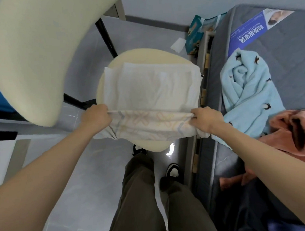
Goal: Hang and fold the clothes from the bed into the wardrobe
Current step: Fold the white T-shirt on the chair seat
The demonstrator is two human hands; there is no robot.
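Stood over cream chair seat point(144, 54); gripped white pastel-patterned garment point(152, 90) along near fold, left hand point(96, 117) at left end, right hand point(205, 118) at right end, fingers of both curled round bunched fabric; held fold stretched between them; rest of garment spread flat on seat. Noted light-blue bird-print fleece point(245, 91) heaped on grey mattress point(277, 45) right of chair; coral fleece point(295, 129) touching it, nearer; teal tissue pack point(196, 34) by mattress's far corner.

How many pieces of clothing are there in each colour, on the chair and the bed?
White garment: 1
Light blue garment: 1
Pink garment: 1
Dark heap: 1, hard to make out
Total: 4
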